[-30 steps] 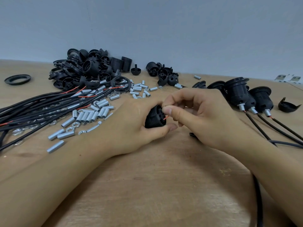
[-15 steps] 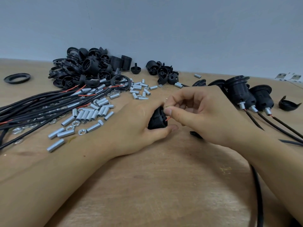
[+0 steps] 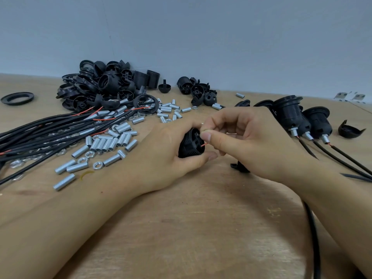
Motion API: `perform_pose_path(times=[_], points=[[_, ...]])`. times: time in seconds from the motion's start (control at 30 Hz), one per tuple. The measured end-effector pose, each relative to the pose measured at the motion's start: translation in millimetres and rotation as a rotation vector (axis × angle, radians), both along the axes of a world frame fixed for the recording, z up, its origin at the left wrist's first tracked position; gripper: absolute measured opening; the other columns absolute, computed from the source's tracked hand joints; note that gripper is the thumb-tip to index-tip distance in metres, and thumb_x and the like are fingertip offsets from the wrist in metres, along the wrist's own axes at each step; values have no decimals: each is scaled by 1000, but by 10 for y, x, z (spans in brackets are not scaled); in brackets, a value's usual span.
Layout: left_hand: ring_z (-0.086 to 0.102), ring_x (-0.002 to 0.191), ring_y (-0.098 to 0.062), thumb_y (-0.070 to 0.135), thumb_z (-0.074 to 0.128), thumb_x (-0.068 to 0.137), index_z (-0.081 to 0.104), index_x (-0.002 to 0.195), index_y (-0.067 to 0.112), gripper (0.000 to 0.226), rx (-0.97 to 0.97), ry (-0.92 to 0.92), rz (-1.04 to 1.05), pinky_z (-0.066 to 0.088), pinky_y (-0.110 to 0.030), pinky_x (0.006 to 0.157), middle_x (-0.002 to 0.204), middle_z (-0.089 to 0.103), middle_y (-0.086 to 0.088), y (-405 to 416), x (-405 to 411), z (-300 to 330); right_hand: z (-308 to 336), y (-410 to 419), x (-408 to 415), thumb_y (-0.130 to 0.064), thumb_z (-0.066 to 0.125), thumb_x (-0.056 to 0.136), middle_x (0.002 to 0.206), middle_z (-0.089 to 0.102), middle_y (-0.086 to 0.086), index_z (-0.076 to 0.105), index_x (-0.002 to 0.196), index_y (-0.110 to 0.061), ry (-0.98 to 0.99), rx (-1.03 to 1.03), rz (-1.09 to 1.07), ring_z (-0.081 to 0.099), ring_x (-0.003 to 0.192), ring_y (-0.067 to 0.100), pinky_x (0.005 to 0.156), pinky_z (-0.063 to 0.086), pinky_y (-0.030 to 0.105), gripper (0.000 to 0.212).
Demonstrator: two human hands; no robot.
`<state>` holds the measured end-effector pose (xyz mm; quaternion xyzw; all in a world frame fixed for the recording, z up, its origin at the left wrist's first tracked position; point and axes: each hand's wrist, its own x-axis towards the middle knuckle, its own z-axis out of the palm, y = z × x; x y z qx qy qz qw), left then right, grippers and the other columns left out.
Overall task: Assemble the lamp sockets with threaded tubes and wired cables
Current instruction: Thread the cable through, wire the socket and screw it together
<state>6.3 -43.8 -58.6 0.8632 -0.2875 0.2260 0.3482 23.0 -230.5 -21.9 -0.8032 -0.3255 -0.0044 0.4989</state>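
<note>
Black lamp socket sits at frame centre, just above the table, gripped in left hand w/ fingers curled round its ribbed body, thumb underneath. Right hand beside it, thumb + forefinger pinching a thin red wire at the socket's end. No containers; parts lie loose. Left of centre: threaded tubes and nuts scattered, black cables running to left edge. Upper left: pile of black socket parts. Right: finished sockets w/ cables attached. Vs 0.5 s ago: hands and socket almost same spot, red wire a bit more exposed.
</note>
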Motion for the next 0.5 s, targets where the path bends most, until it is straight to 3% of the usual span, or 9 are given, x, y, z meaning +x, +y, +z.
perform_pose_path(times=[0.13, 0.27, 0.5], points=[[52, 66, -7, 37, 75, 85, 60, 95, 24, 22, 53, 30, -1, 42, -27, 60, 70, 54, 16, 29, 9, 16, -13, 25, -9, -6, 68, 87, 78, 66, 11, 70, 82, -12, -17, -2, -7, 60, 71, 26, 65, 54, 37, 7], [50, 61, -10, 43, 67, 86, 54, 87, 24, 23, 140, 69, 9, 45, -43, 61, 64, 49, 13, 22, 4, 33, -26, 23, -12, -3, 68, 88, 77, 66, 14, 69, 83, -11, -71, -31, 14, 62, 71, 28, 64, 56, 36, 9], [49, 62, -10, 52, 59, 88, 56, 88, 22, 30, 145, 87, 92, 47, -42, 65, 66, 51, 12, -21, -22, 18, -53, 20, 31, -8, 67, 90, 77, 66, 10, 69, 86, -12, -76, -51, 15, 62, 67, 23, 62, 53, 34, 6]])
